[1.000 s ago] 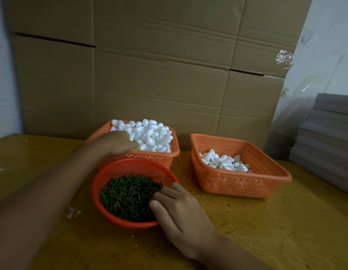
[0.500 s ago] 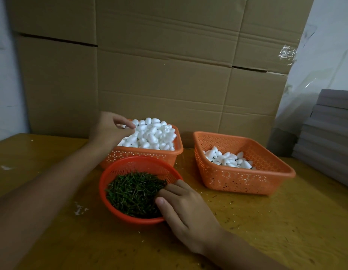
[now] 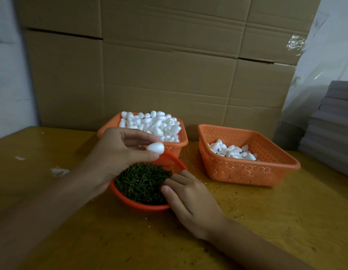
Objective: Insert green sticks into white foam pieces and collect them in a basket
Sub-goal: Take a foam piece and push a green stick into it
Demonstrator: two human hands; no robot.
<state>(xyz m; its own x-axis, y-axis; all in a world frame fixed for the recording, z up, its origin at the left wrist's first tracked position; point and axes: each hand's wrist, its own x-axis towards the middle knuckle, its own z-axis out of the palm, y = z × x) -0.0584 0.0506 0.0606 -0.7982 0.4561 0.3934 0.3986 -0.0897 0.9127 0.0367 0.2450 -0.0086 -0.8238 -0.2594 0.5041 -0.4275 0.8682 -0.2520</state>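
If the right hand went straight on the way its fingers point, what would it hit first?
The green sticks in the bowl; the right hand seems to touch the pile, though depth is unclear.

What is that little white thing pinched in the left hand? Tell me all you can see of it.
The foam piece is small, white and egg-shaped, tapering toward one end, with a matte surface like polystyrene. It lies roughly level in the air, pinched between the thumb below and the fingertips above of the left hand. It hangs over the far edge of the round red basket of green sticks. No stick shows in it yet.
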